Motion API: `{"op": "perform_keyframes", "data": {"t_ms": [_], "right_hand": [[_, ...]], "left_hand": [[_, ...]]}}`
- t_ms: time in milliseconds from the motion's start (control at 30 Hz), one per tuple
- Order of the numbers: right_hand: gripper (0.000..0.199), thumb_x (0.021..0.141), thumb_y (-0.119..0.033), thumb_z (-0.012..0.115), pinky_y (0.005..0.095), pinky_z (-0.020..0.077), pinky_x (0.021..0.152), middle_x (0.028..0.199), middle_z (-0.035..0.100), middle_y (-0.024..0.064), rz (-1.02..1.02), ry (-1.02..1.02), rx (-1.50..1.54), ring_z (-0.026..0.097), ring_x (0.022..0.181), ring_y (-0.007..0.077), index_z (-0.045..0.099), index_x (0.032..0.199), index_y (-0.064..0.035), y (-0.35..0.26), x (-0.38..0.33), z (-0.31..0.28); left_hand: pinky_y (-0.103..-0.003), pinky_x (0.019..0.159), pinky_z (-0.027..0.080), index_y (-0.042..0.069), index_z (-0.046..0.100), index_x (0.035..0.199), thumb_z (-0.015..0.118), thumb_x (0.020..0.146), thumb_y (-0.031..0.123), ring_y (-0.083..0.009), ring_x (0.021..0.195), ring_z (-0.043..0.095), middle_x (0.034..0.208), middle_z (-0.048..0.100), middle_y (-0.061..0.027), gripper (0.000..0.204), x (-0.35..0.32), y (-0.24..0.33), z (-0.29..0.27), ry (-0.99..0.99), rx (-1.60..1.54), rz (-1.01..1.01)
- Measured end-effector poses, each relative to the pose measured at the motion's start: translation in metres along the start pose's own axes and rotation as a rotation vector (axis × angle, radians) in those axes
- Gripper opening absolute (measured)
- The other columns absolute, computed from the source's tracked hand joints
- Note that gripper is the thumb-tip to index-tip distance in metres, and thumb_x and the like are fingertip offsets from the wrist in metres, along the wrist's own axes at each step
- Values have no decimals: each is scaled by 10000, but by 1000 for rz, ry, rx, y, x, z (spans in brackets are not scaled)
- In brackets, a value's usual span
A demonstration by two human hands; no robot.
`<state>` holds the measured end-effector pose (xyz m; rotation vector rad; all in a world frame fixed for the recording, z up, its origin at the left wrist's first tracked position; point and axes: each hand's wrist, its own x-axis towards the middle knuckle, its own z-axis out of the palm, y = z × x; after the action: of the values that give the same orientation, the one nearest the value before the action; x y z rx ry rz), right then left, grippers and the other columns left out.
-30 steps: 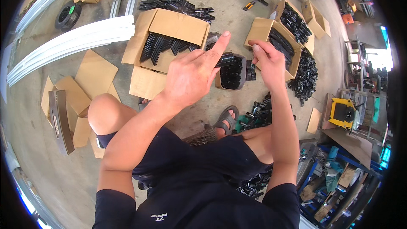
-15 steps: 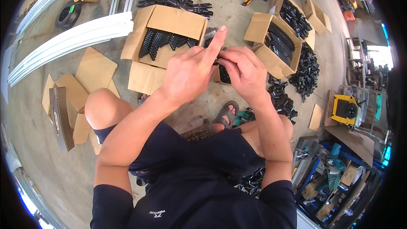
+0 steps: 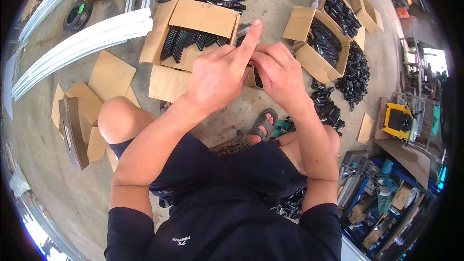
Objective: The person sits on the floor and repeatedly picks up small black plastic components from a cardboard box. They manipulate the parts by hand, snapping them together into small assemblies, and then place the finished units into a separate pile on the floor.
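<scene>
Left hand has its grip curled around a black part, index finger pointing away, and only a dark sliver of it shows between the hands; right hand meets it there, fingertips bunched, though whether they're clamped on it I can't tell! Beyond, an open cardboard carton carries black ribbed pieces in rows; rightward, another open carton holds more; and there's white lettering on the dark shirt.
</scene>
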<state>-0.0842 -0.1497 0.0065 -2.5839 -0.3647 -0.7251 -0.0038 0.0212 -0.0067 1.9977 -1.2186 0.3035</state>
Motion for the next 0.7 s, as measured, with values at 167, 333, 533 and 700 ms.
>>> {"op": "perform_keyframes", "data": {"t_ms": [167, 333, 533, 700], "right_hand": [[293, 747, 1, 741, 375, 562, 698, 942, 629, 71, 51, -4, 13, 645, 856, 287, 734, 1031, -71, -1, 2, -2], [256, 787, -16, 746, 376, 558, 678, 929, 620, 66, 48, -22, 20, 642, 848, 282, 740, 1035, -83, -1, 2, -7], [233, 798, -47, 760, 371, 560, 681, 965, 633, 71, 55, -92, -26, 650, 881, 281, 742, 1028, -78, -2, -1, -11], [178, 871, -77, 743, 362, 562, 714, 970, 685, 99, 244, 91, 10, 680, 847, 286, 746, 1048, -54, 12, -1, -23]], "left_hand": [[-351, 620, 553, 48, 364, 1600, 839, 691, 40, -245, 715, 681, 817, 707, -61, 1026, 0, 2, -3, -26, 9, -22], [-349, 604, 553, 44, 357, 1602, 812, 703, 42, -231, 695, 660, 773, 683, -58, 1008, -1, 3, -3, -8, 3, 3], [-354, 685, 572, 93, 396, 1585, 865, 708, 61, -260, 758, 714, 904, 752, -69, 994, -2, 6, -2, -103, 16, -111], [-331, 741, 591, 97, 567, 1287, 847, 782, 65, -250, 846, 747, 1012, 779, -87, 578, -2, 7, -4, -69, -160, -309]]}}
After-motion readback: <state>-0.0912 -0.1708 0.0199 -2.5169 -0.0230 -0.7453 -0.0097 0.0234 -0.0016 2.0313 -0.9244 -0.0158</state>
